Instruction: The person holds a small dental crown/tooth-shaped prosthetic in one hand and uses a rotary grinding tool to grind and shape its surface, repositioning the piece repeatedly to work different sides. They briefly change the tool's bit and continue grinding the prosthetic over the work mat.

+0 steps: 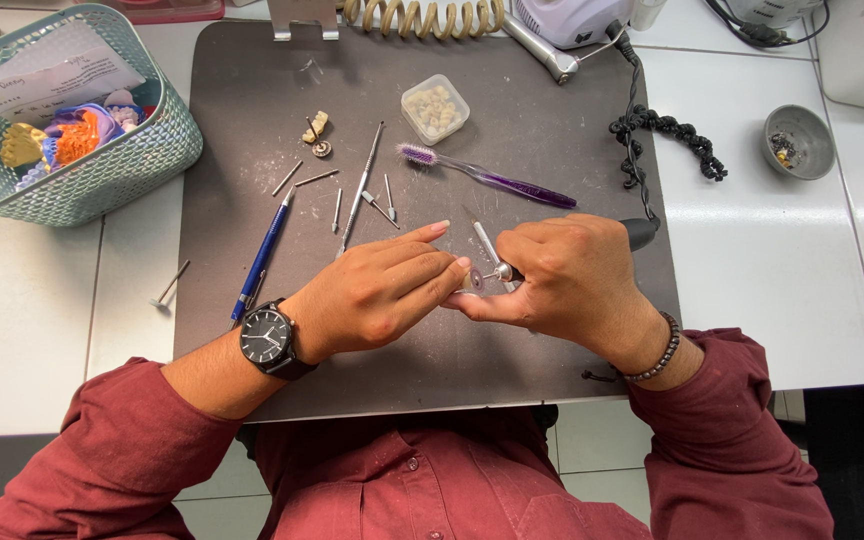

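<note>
Clearly, a dark rotary handpiece (pixel 592 245) with a silver metal tip and a small pinkish disc is gripped by the clenched right hand (pixel 562 280) above the grey mat (pixel 252 80). Something tiny, too small to tell, is pinched at the disc by the fingertips (pixel 457 268) of the left hand (pixel 377 295).

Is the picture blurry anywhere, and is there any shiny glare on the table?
In the head view, the hands, the left hand and the right hand, look sharp, as does the purple toothbrush; the dark mat is evenly lit with a faint sheen near its top; soft shadows sit under the hands; the white table shows mild glare.
</note>
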The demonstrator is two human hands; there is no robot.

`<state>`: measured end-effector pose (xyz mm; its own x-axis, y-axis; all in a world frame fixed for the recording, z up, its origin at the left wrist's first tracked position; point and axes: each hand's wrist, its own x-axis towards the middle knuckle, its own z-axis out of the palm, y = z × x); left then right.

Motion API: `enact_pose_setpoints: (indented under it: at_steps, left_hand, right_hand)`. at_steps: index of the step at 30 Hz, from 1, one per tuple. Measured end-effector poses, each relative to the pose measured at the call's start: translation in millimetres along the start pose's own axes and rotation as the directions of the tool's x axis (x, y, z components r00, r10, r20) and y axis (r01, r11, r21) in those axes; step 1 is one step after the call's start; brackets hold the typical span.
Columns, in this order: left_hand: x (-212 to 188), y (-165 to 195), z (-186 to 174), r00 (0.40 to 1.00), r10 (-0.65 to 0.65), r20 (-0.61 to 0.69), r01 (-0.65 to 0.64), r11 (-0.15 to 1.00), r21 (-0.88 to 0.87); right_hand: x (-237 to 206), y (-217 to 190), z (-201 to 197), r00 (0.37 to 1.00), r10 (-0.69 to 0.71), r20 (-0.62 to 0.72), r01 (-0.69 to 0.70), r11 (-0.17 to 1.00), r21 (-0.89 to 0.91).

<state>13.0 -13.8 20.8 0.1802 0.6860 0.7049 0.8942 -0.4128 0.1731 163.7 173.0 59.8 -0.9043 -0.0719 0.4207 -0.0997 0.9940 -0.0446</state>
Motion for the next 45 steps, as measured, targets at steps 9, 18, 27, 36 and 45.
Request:
enact_pose_setpoints:
  at_steps: [9, 18, 27, 36, 45]
  left_hand:
    - [-1.1, -0.1, 1.1, 1.000, -0.012, -0.001, 0.012, 1.000, 0.003]
    - [-0.7, 0.2, 1.3, 1.000, -0.014, -0.008, 0.014, 1.000, 0.006]
    - [0.8, 0.1, -1.8, 0.999, 0.039, 0.001, -0.039, 0.999, 0.015]
    - [1.3, -0.1, -1.0, 0.999, 0.043, 0.008, -0.043, 0.999, 0.023]
    - [0.7, 0.0, -0.6, 1.000, 0.029, 0.009, -0.029, 0.999, 0.024]
  right_hand:
    - [-1.0, 0.9, 0.2, 1.000, 0.001, 0.008, -0.001, 1.000, 0.003]
    - [-0.2, -1.1, -1.7, 1.000, 0.003, -0.021, -0.003, 1.000, 0.015]
    - [0.9, -1.0, -2.4, 1.000, 0.004, -0.006, -0.003, 1.000, 0.031]
    - [0.3, -1.7, -1.8, 1.000, 0.006, 0.014, -0.007, 1.000, 0.025]
    - [0.7, -1.4, -1.9, 1.000, 0.019, 0.023, -0.020, 1.000, 0.017]
